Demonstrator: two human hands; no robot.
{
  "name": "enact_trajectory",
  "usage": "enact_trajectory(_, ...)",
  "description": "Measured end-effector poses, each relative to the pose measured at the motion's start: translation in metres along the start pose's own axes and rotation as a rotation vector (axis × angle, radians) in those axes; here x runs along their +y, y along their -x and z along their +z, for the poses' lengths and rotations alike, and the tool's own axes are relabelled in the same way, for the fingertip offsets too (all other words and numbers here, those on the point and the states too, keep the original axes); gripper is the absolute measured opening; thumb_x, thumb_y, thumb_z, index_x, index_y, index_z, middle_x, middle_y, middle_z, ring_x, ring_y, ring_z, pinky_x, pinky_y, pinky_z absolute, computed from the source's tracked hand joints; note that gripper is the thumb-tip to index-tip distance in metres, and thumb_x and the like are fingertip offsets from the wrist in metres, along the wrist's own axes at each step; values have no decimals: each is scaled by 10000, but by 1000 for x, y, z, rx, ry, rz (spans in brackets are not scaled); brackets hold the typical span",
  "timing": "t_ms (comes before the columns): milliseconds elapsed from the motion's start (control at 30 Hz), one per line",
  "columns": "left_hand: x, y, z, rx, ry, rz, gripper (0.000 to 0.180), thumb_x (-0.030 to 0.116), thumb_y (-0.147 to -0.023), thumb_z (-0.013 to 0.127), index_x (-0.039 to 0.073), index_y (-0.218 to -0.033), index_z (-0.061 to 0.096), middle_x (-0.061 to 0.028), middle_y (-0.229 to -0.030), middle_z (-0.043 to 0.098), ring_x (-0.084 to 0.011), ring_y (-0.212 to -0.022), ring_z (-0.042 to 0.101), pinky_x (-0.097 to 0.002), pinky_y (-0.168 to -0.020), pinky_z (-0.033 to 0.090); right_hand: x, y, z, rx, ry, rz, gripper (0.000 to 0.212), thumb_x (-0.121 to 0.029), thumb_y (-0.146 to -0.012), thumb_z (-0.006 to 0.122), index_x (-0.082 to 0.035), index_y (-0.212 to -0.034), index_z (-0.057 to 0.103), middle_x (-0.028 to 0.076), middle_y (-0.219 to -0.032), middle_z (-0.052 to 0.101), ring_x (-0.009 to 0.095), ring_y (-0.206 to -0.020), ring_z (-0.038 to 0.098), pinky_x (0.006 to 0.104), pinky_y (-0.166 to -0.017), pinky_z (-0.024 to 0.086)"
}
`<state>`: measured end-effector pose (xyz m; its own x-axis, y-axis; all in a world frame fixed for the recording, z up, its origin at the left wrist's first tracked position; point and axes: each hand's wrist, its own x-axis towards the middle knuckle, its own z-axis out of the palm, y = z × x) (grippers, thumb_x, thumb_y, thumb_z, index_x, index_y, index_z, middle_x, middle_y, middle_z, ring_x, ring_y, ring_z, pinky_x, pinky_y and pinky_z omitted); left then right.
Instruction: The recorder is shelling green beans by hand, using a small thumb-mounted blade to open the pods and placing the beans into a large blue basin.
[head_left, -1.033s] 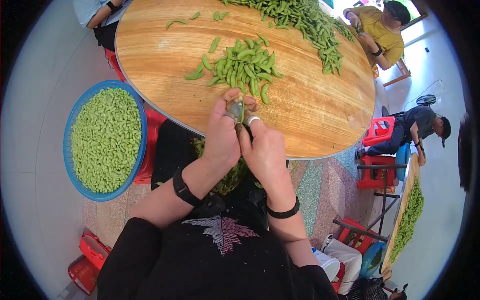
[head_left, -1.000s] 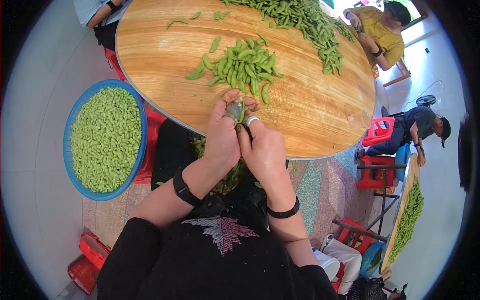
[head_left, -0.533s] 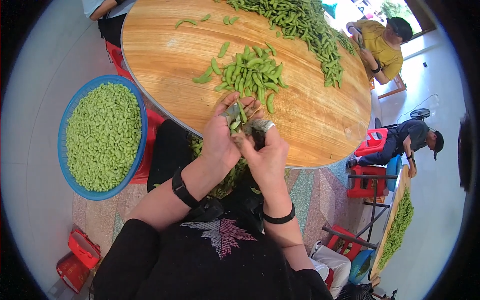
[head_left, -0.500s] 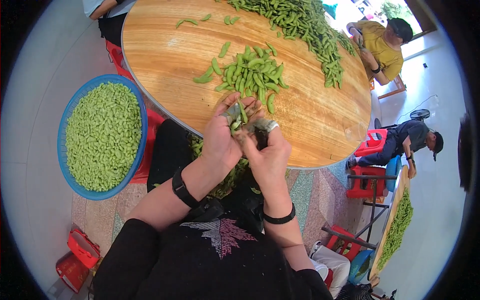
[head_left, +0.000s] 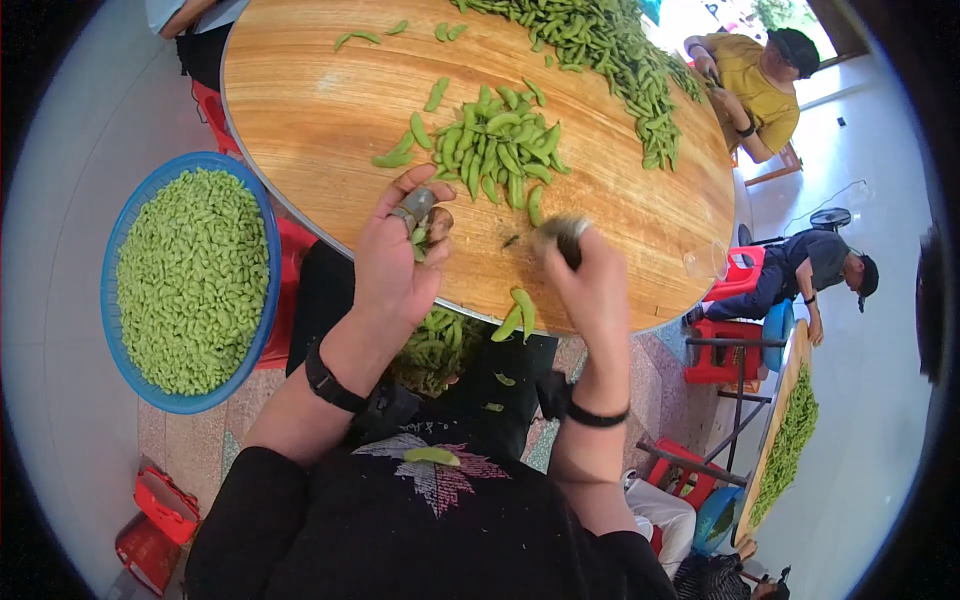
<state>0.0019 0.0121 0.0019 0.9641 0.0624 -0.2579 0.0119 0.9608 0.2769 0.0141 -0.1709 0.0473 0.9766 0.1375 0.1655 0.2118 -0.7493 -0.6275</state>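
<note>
My left hand (head_left: pixel 388 262) is raised over the near table edge, its fingers curled around a few green edamame beans (head_left: pixel 420 243). Grey wrapping covers one of its digits. To its right, my right hand (head_left: pixel 597 285) is bent over the tabletop; its dark fingertips are smeared by motion, so any grip is hidden. Two green pods (head_left: pixel 514 316) show at the table's front edge between my hands. Just beyond them lies a loose pile of edamame pods (head_left: pixel 498 145). Another pod (head_left: pixel 432 456) appears in front of my shirt, on it or in the air.
A blue basket (head_left: pixel 108 290) full of shelled beans stands at left beside the round wooden table (head_left: pixel 330 130). A larger pod heap (head_left: pixel 600 60) covers the far side. Pods or husks (head_left: pixel 440 340) lie below the edge. Other people sit at right; a clear cup (head_left: pixel 706 260) stands near the rim.
My hands have parted, the left moving left with beans in it and the right moving right. Two pods now show at the table edge and one before my shirt.
</note>
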Motion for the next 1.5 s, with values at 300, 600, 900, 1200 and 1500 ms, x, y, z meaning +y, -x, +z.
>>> enact_trajectory(300,-15,10,10,-203,-482,-348,249,99,-889,513,78,-1137,500,7,-854,540,-27,-577,385,-146,-448,241,23,2,20,30,-330,119,163,-124,-819,597,9,-914,586,101,-709,616,221,-572,562,300,-548,443)
enact_trajectory(600,-25,13,9,-208,-551,-206,131,99,-836,611,44,-955,608,20,-798,573,-18,-637,463,-160,-494,311,5,35,2,-465,-1181,297,206,-177,-956,413,-31,-1058,516,-43,-667,459,25,-495,319,170,-445,249)
enact_trajectory(900,-26,20,2,-441,-791,-6,108,93,-842,605,21,-919,627,1,-830,599,-60,-726,541,-182,-610,414,-1,48,8,-436,-1248,452,206,-128,-953,412,-31,-1079,542,-19,-688,486,20,-484,309,157,-421,227)
enact_trajectory(1200,-39,13,-2,-305,-824,-2,133,91,-831,618,22,-941,588,9,-813,573,-48,-698,509,-179,-587,385,-6,47,20,-61,-428,79,111,-62,-869,493,10,-916,563,78,-593,539,131,-534,507,290,-496,409)
enact_trajectory(1500,-49,11,8,-189,-662,-76,209,85,-852,586,54,-1059,575,39,-849,557,-10,-692,457,-158,-532,342,7,30,36,135,-427,86,110,-71,-845,534,18,-891,581,183,-619,547,224,-548,565,324,-528,435)
